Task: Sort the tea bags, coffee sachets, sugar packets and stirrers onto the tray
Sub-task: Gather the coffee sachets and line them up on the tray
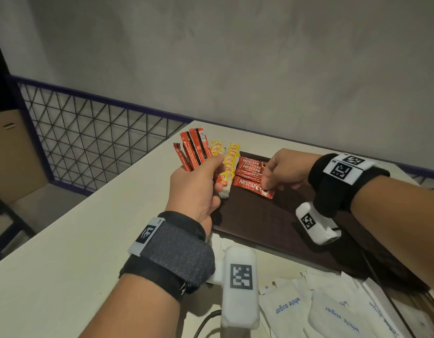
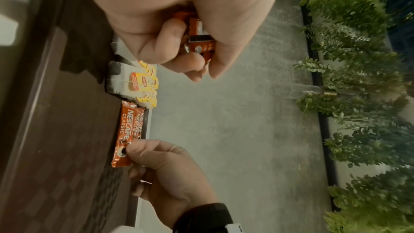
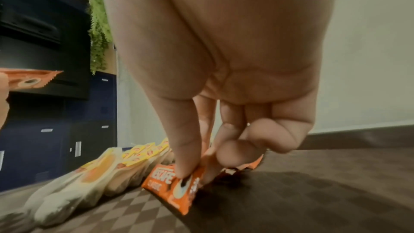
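Observation:
My left hand [image 1: 201, 189] grips a fan of several red coffee sachets [image 1: 194, 148] above the tray's left edge; their lower ends [image 2: 200, 38] show between its curled fingers. My right hand [image 1: 279, 173] pinches the near end of a red Nescafe sachet [image 1: 250, 185], thumb on top [image 3: 186, 162], and the sachet [image 3: 170, 183] lies on the dark brown tray [image 1: 259, 220]. More Nescafe sachets [image 1: 251, 165] lie in a row behind it. Yellow-tagged tea bags [image 1: 229, 162] lie in a line along the tray's left side [image 3: 94, 174].
White sugar packets [image 1: 316, 311] lie on the white table [image 1: 76, 252] in front of the tray. A wire-mesh railing [image 1: 89, 135] runs past the table's left edge and a grey wall stands behind. No stirrers show.

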### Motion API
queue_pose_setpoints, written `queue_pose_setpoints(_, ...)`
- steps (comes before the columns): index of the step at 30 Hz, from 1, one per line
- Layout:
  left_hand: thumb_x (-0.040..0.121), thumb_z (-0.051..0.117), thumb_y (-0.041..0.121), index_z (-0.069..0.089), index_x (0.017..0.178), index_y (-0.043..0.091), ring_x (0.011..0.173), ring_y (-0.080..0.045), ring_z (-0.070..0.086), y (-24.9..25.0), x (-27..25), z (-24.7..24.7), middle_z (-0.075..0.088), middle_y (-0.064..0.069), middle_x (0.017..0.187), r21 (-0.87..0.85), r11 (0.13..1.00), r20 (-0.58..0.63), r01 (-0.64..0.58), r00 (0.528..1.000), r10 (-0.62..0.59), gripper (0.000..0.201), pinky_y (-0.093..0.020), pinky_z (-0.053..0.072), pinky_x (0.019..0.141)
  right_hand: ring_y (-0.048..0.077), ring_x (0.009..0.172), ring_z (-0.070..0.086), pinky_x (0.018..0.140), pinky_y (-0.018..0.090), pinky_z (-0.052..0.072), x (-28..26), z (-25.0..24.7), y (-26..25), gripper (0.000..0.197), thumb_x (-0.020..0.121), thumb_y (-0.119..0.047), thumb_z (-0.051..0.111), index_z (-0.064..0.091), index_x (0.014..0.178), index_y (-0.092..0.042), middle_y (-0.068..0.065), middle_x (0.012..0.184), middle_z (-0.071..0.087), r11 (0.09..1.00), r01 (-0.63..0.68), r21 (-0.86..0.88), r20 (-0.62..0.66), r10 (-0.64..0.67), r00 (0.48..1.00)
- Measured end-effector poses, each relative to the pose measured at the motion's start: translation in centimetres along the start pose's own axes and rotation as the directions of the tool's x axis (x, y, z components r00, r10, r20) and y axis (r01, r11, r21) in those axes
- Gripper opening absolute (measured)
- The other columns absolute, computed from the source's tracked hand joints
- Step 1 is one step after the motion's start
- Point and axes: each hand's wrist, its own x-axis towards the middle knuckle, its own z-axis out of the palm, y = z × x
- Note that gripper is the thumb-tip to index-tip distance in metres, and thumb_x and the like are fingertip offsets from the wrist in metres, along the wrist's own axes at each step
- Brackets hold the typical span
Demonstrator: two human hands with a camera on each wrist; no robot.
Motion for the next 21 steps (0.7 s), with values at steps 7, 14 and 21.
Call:
queue_pose_setpoints(7,0.093,0.076,0.025,0.071,0.096,0.012,0.045,-0.003,0.05,0.0,-0.1,0.1,0.071,-0.001,0.081,0.003,1.0,-0.004,0.0,1.0,0.0,0.014,-0.017,0.033,0.036,0.014,0.066,0.06,0.062,0.029,0.047,0.4,0.3,0.1,0.01,0.085,-0.025,0.082,0.077,0.086,-0.016,0.01,0.085,0.077,0.993,0.049,-0.112,-0.082,-0.059,0.995)
queue_pose_setpoints(14,0.093,0.075,0.023,0.07,0.093,0.012,0.045,-0.003,0.049,0.0,-0.1,0.1,0.069,-0.001,0.078,-0.006,1.0,0.005,-0.004,1.0,0.004,0.012,-0.017,0.033,0.037,0.012,0.072,0.068,0.073,0.031,0.057,0.1,0.7,-0.1,0.012,0.086,-0.027,0.082,0.075,0.088,-0.017,0.005,0.088,0.078,0.976,0.182,-0.122,-0.133,-0.198,0.971)
queue_pose_setpoints(21,0.093,0.076,0.024,0.07,0.096,0.013,0.047,-0.003,0.049,0.0,-0.2,0.2,0.07,-0.001,0.08,-0.009,1.0,-0.001,-0.009,1.0,0.009,0.012,-0.017,0.033,0.037,0.014,0.096,0.064,0.083,0.034,0.058,-0.5,1.6,-1.5,0.017,0.082,-0.035,0.085,0.078,0.092,-0.023,-0.005,0.1,0.07,0.893,0.271,-0.358,-0.068,-0.315,0.947)
